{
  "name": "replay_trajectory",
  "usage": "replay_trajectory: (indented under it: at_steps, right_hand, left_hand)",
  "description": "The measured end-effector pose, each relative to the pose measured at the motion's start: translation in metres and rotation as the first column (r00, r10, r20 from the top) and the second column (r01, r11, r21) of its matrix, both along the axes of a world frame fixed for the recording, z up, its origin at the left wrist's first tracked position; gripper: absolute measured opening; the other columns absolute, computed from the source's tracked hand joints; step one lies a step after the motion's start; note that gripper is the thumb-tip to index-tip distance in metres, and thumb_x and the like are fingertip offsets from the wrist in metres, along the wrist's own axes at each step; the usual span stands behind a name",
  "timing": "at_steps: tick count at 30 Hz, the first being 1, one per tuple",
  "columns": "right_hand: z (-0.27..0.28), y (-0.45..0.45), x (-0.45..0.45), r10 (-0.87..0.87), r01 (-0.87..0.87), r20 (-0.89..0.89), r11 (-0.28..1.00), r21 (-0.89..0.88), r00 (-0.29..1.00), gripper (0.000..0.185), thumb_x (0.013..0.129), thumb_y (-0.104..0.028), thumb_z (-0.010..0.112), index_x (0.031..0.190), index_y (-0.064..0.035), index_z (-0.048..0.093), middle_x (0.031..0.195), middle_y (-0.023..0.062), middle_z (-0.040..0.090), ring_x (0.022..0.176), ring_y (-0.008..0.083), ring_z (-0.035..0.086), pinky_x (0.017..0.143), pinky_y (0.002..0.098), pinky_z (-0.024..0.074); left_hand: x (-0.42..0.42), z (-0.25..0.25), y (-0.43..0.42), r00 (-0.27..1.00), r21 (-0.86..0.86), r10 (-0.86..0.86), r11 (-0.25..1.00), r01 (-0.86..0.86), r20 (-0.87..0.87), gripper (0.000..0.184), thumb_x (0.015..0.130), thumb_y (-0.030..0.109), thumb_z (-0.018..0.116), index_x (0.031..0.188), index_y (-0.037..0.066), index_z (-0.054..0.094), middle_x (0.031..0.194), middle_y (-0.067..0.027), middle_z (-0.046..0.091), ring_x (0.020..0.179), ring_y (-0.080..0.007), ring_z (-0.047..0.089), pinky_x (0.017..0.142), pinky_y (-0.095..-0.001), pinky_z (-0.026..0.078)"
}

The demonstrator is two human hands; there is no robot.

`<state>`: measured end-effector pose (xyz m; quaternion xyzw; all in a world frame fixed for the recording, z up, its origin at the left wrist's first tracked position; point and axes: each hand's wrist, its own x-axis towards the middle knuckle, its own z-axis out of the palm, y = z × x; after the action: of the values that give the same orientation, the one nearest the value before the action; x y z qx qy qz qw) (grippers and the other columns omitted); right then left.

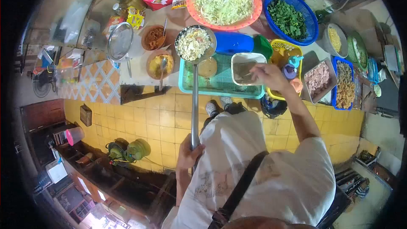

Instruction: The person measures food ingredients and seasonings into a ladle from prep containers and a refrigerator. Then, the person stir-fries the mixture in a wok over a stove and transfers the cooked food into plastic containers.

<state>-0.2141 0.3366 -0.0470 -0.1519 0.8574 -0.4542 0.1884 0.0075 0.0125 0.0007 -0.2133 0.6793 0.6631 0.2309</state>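
Observation:
My left hand (188, 150) is wrapped round the long handle of a big metal ladle (195, 101). Pale chopped food (193, 43) fills the ladle's bowl, which hangs over the far left part of a green tray (186, 85). My right hand (271, 77) reaches to a white square container (235, 81) with greyish powder-like contents. Its fingers are drawn together at the container's right side; whatever they hold is too small to make out. Behind the ladle stands a round brown item (207, 68) in the tray.
Along the counter stand a red basket of shredded cabbage (191, 0), a blue basket of greens (311, 21), a yellow basket (277, 44) and a metal tray of pink meat (333, 82). At left are a sieve (120, 40) and bowls of brown paste (153, 38) and yellow paste (157, 64).

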Motion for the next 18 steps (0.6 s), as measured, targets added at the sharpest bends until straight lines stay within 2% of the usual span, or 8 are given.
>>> replay_trajectory:
  at_steps: [1, 3, 4, 5, 7, 11, 15, 18]
  right_hand:
    - [-0.003, 0.009, 0.003, -0.005, 0.005, -0.006, 1.0, 0.003, 1.0, 0.028, 0.092, -0.026, 0.047, 0.096, -0.0045, 0.063, 0.073, 0.0061, 0.067, 0.06, 0.0208, 0.059, 0.058, 0.0312, 0.0454]
    - [-0.012, 0.024, 0.009, -0.233, 0.294, 0.265, 0.931, -0.217, 0.936, 0.028, 0.094, -0.024, 0.045, 0.096, -0.002, 0.063, 0.069, 0.0028, 0.065, 0.051, 0.0089, 0.045, 0.049, 0.0229, 0.0365]
    - [-0.015, 0.029, 0.015, -0.24, 0.334, 0.278, 0.866, -0.371, 0.93, 0.028, 0.095, -0.022, 0.045, 0.096, -0.0002, 0.063, 0.069, 0.0029, 0.064, 0.05, 0.0034, 0.036, 0.046, 0.019, 0.0285]
    - [-0.018, 0.033, 0.018, -0.246, 0.338, 0.272, 0.864, -0.374, 0.93, 0.028, 0.095, -0.022, 0.045, 0.096, -0.0002, 0.063, 0.069, 0.0029, 0.064, 0.05, 0.0034, 0.036, 0.046, 0.019, 0.0285]
    - [-0.015, 0.036, 0.023, -0.303, 0.453, 0.369, 0.773, -0.443, 0.879, 0.027, 0.094, -0.021, 0.047, 0.096, -0.0001, 0.063, 0.07, 0.0049, 0.063, 0.05, 0.0045, 0.036, 0.045, 0.0204, 0.0275]
    - [-0.004, 0.033, 0.029, -0.362, 0.546, 0.435, 0.71, -0.445, 0.825, 0.028, 0.093, -0.023, 0.048, 0.096, 0.0003, 0.063, 0.07, 0.0071, 0.062, 0.05, 0.0052, 0.037, 0.045, 0.0201, 0.0266]
    - [-0.01, 0.032, 0.029, -0.334, 0.488, 0.384, 0.755, -0.438, 0.861, 0.027, 0.092, -0.022, 0.049, 0.095, 0.0005, 0.063, 0.07, 0.0078, 0.062, 0.05, 0.0057, 0.038, 0.045, 0.0198, 0.0272]
    - [0.0, 0.031, 0.027, -0.376, 0.54, 0.415, 0.733, -0.415, 0.829, 0.026, 0.092, -0.02, 0.048, 0.093, 0.0013, 0.063, 0.071, 0.0077, 0.062, 0.05, 0.0059, 0.039, 0.045, 0.0198, 0.0283]
  left_hand:
    - [0.001, -0.005, -0.003, 1.0, -0.014, -0.026, 1.0, 0.026, -0.002, 0.017, 0.077, 0.006, 0.064, 0.08, 0.005, 0.048, 0.062, 0.0004, 0.049, 0.055, -0.0081, 0.047, 0.049, -0.0234, 0.038]
    - [-0.001, -0.01, -0.008, 0.998, -0.029, -0.059, 0.998, 0.059, -0.012, 0.017, 0.076, 0.007, 0.065, 0.08, 0.005, 0.048, 0.062, 0.0001, 0.049, 0.056, -0.0084, 0.048, 0.05, -0.0239, 0.038]
    - [-0.002, -0.011, -0.011, 0.996, -0.053, -0.086, 0.995, 0.085, -0.023, 0.017, 0.076, 0.007, 0.065, 0.08, 0.005, 0.049, 0.062, -0.0003, 0.05, 0.056, -0.0088, 0.048, 0.051, -0.0245, 0.038]
    - [-0.003, -0.012, -0.013, 0.993, -0.078, -0.114, 0.991, 0.111, -0.034, 0.017, 0.075, 0.008, 0.065, 0.08, 0.005, 0.049, 0.062, -0.0008, 0.05, 0.057, -0.0092, 0.048, 0.051, -0.0251, 0.038]
    - [-0.003, -0.016, -0.015, 0.992, -0.049, -0.114, 0.993, 0.112, -0.046, 0.016, 0.075, 0.008, 0.065, 0.08, 0.005, 0.049, 0.062, -0.0009, 0.05, 0.057, -0.0095, 0.047, 0.052, -0.0253, 0.038]
    - [-0.004, -0.018, -0.021, 0.989, -0.036, -0.14, 0.99, 0.138, -0.051, 0.016, 0.075, 0.009, 0.065, 0.081, 0.004, 0.051, 0.063, -0.0011, 0.051, 0.056, -0.0099, 0.047, 0.052, -0.0256, 0.039]
    - [-0.005, -0.016, -0.025, 0.973, -0.11, -0.212, 0.973, 0.202, -0.09, 0.017, 0.076, 0.01, 0.066, 0.084, 0.003, 0.052, 0.064, -0.001, 0.051, 0.058, -0.0094, 0.048, 0.053, -0.0259, 0.04]
    - [-0.006, -0.008, -0.024, 0.973, -0.097, -0.231, 0.969, 0.227, -0.026, 0.019, 0.076, 0.012, 0.066, 0.086, 0.002, 0.053, 0.065, -0.0015, 0.052, 0.06, -0.0097, 0.049, 0.054, -0.0262, 0.041]
